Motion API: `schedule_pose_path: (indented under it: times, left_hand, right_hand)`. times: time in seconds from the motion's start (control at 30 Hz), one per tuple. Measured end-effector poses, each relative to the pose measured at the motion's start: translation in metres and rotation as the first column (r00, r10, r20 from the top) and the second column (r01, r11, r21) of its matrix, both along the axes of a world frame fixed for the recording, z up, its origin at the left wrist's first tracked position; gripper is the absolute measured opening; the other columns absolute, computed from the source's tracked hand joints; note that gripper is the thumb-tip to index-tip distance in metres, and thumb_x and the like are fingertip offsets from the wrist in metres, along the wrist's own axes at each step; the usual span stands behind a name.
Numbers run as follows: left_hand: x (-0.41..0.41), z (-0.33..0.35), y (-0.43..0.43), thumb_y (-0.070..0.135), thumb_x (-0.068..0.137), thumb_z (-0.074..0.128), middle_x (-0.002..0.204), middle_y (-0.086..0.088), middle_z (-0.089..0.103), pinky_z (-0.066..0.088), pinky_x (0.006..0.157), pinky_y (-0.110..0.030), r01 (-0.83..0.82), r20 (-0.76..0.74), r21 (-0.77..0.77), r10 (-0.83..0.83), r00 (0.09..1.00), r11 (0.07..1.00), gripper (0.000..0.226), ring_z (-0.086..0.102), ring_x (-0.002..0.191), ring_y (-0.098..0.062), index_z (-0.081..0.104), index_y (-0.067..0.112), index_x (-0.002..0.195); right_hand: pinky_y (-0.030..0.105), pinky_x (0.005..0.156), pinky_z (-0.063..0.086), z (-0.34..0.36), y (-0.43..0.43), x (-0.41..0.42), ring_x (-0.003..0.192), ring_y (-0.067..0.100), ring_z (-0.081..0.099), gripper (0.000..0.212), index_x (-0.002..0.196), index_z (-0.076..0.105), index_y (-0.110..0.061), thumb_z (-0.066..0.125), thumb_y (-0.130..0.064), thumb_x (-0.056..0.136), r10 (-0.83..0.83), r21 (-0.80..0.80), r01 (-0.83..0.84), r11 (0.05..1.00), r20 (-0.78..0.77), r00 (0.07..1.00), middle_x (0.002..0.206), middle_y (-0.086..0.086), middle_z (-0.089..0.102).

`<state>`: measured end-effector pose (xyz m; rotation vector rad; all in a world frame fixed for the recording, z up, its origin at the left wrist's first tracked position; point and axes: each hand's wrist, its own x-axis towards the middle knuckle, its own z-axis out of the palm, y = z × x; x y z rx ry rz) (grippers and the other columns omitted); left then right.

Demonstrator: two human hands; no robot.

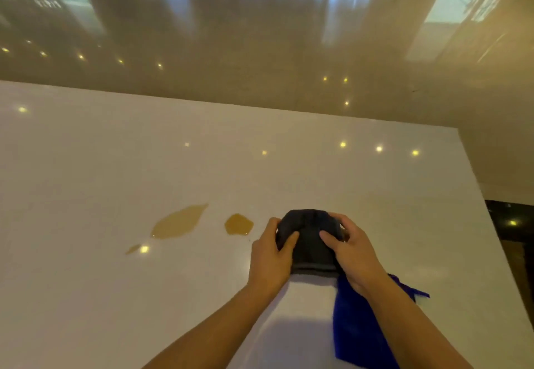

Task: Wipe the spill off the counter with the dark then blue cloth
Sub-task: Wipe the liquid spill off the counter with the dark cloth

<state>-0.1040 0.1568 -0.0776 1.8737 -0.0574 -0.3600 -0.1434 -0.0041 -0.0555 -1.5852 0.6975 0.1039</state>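
The dark cloth (310, 241) is clamped by both hands, left hand (270, 256) and right hand (354, 256), right of the spill (179, 222) on the table (115, 166).

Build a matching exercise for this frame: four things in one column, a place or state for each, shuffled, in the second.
Things:
1. dark cloth
2. blue cloth
3. larger amber puddle
4. smaller amber puddle

Places or states:
A. lying flat on the counter, partly under the right forearm
B. spill patch nearest the left hand
C. bunched up, gripped by both the left hand and the right hand
D. spill patch farther to the left, long and pointed

Pairs: 1-C, 2-A, 3-D, 4-B
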Motion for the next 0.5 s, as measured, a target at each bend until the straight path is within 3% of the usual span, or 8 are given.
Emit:
schedule_pose_path:
  times: [0.1, 0.17, 0.23, 0.27, 0.33, 0.4, 0.43, 0.5]
  left_hand:
    - [-0.006, -0.005, 0.051, 0.028, 0.093, 0.064, 0.091, 0.013, 0.068, 0.046, 0.063, -0.006, 0.047, -0.064, 0.131, -0.039, 0.997, 0.99, 0.018, 0.063, 0.075, 0.006, 0.056, 0.026, 0.109]
    - [-0.012, -0.012, 0.079, 0.025, 0.092, 0.064, 0.11, 0.004, 0.067, 0.045, 0.072, -0.007, 0.183, -0.117, 0.235, -0.16, 0.98, 0.955, 0.033, 0.064, 0.091, -0.003, 0.051, 0.026, 0.122]
    - [-0.019, -0.02, 0.105, 0.028, 0.092, 0.061, 0.132, 0.001, 0.057, 0.04, 0.093, -0.017, 0.267, -0.071, 0.403, -0.26, 0.963, 0.876, 0.047, 0.056, 0.119, -0.016, 0.045, 0.024, 0.136]
    - [-0.022, -0.022, 0.118, 0.032, 0.094, 0.058, 0.14, 0.002, 0.052, 0.037, 0.1, -0.022, 0.241, -0.02, 0.483, -0.265, 0.964, 0.842, 0.05, 0.049, 0.128, -0.018, 0.043, 0.024, 0.141]
    - [-0.03, -0.028, 0.143, 0.038, 0.097, 0.054, 0.148, -0.001, 0.046, 0.035, 0.109, -0.028, 0.162, 0.082, 0.6, -0.262, 0.961, 0.783, 0.052, 0.042, 0.137, -0.021, 0.043, 0.02, 0.144]
    - [-0.039, -0.039, 0.168, 0.046, 0.097, 0.047, 0.159, -0.009, 0.035, 0.028, 0.118, -0.037, 0.163, 0.081, 0.732, -0.323, 0.943, 0.661, 0.06, 0.031, 0.147, -0.029, 0.038, 0.017, 0.148]
    - [-0.043, -0.045, 0.179, 0.052, 0.097, 0.04, 0.164, -0.011, 0.024, 0.02, 0.121, -0.04, 0.188, 0.035, 0.791, -0.35, 0.936, 0.582, 0.066, 0.02, 0.151, -0.031, 0.032, 0.017, 0.152]
    - [-0.049, -0.057, 0.2, 0.062, 0.095, 0.025, 0.168, -0.012, 0.012, 0.014, 0.121, -0.045, 0.196, 0.004, 0.855, -0.385, 0.923, 0.481, 0.075, 0.01, 0.154, -0.033, 0.025, 0.018, 0.156]
  right_hand:
    - [0.046, 0.093, 0.06, -0.015, 0.054, -0.005, 0.108, 0.025, 0.068, 0.031, 0.124, 0.061, -0.023, 0.063, -0.007, 0.098, 0.046, -0.101, -0.051, 0.994, -0.056, 0.997, 0.116, 0.005, 0.071]
    - [0.042, 0.101, 0.054, -0.026, 0.081, -0.012, 0.119, 0.027, 0.061, 0.045, 0.14, 0.052, -0.021, 0.062, -0.008, 0.098, -0.006, -0.329, -0.026, 0.944, -0.099, 0.995, 0.134, 0.009, 0.061]
    - [0.042, 0.104, 0.049, -0.032, 0.102, -0.02, 0.131, 0.028, 0.051, 0.059, 0.151, 0.039, -0.021, 0.063, -0.017, 0.098, -0.035, -0.641, -0.05, 0.766, -0.119, 0.992, 0.148, 0.011, 0.048]
    - [0.045, 0.109, 0.046, -0.038, 0.113, -0.023, 0.137, 0.03, 0.046, 0.063, 0.154, 0.035, -0.021, 0.063, -0.026, 0.097, 0.009, -0.724, -0.104, 0.682, -0.134, 0.991, 0.153, 0.012, 0.043]
    - [0.053, 0.123, 0.024, -0.055, 0.134, -0.031, 0.15, 0.038, 0.026, 0.073, 0.159, 0.024, -0.02, 0.052, -0.049, 0.098, 0.208, -0.779, -0.31, 0.545, -0.233, 0.95, 0.165, 0.015, 0.026]
    - [0.06, 0.123, -0.002, -0.074, 0.142, -0.038, 0.155, 0.043, 0.002, 0.085, 0.163, 0.012, -0.02, 0.031, -0.069, 0.096, 0.378, -0.795, -0.519, 0.314, -0.396, 0.836, 0.17, 0.018, 0.005]
    - [0.062, 0.123, -0.003, -0.081, 0.134, -0.034, 0.155, 0.044, 0.002, 0.088, 0.163, 0.013, -0.02, 0.028, -0.073, 0.094, 0.424, -0.813, -0.533, 0.235, -0.408, 0.809, 0.17, 0.019, 0.005]
    - [0.065, 0.123, 0.006, -0.085, 0.11, -0.016, 0.154, 0.044, 0.008, 0.087, 0.162, 0.019, -0.02, 0.031, -0.073, 0.094, 0.412, -0.859, -0.476, 0.19, -0.37, 0.833, 0.169, 0.02, 0.014]
